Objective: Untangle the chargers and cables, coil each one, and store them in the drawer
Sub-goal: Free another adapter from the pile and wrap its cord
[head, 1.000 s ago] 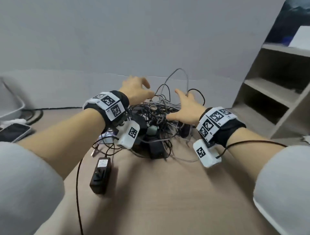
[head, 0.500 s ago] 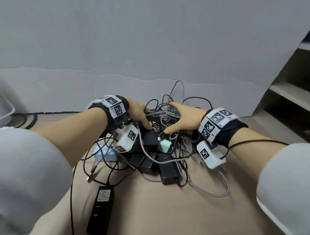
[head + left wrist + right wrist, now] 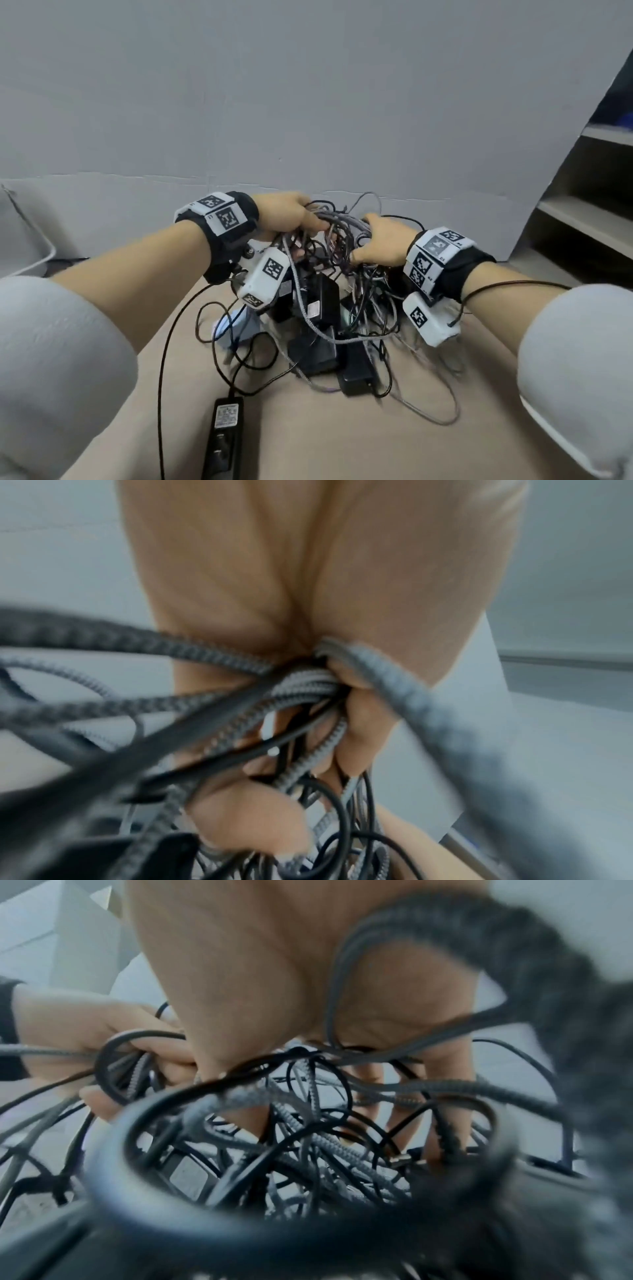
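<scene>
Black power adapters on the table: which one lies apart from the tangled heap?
The long black adapter nearest the camera, white label facing up; the other adapters sit inside the tangle.

Grey sleeves (image 3: 51, 342) pushed up – black wristbands (image 3: 239, 236) with white tag blocks, 2 white wrist cameras (image 3: 263, 282)

The tangle of cables (image 3: 342, 274) is hiding the right hand's (image 3: 383, 245) fingertips. The frame's bottom edge is cutting off a black power adapter (image 3: 224, 435). Near cables are blurring both wrist views.
</scene>
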Demonstrator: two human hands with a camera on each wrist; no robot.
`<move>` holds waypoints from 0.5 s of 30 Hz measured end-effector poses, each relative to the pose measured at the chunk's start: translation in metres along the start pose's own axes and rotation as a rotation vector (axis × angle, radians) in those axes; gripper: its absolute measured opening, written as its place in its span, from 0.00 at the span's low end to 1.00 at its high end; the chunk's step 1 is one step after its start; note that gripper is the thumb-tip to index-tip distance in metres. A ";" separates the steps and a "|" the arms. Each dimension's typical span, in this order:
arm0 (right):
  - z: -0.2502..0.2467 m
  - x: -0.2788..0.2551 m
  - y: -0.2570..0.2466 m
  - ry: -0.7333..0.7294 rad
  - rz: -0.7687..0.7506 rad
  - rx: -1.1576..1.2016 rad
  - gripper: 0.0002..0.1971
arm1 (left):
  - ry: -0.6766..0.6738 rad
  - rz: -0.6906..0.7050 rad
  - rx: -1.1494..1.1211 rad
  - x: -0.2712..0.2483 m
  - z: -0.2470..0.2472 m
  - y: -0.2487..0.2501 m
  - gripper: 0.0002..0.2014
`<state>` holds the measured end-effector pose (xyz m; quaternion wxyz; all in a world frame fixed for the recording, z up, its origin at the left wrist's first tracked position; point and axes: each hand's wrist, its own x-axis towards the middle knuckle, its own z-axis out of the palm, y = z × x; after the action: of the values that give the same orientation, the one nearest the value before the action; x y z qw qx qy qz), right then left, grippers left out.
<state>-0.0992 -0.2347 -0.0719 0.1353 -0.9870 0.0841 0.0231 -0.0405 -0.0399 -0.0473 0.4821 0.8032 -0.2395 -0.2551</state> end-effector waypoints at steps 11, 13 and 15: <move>-0.095 -0.063 0.007 0.208 0.166 0.460 0.52 | 0.240 0.344 -0.459 -0.030 -0.008 0.089 0.05; -0.096 -0.074 0.008 0.237 0.217 0.418 0.50 | 0.292 0.313 -0.589 -0.028 -0.004 0.093 0.06; -0.094 -0.083 0.006 0.359 0.212 0.351 0.41 | 0.301 0.255 -0.623 -0.025 0.001 0.091 0.07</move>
<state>-0.1798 -0.2523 0.0224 0.2838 -0.9225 0.2122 -0.1530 -0.0728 -0.0629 0.0385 0.7615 0.6099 -0.1751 -0.1325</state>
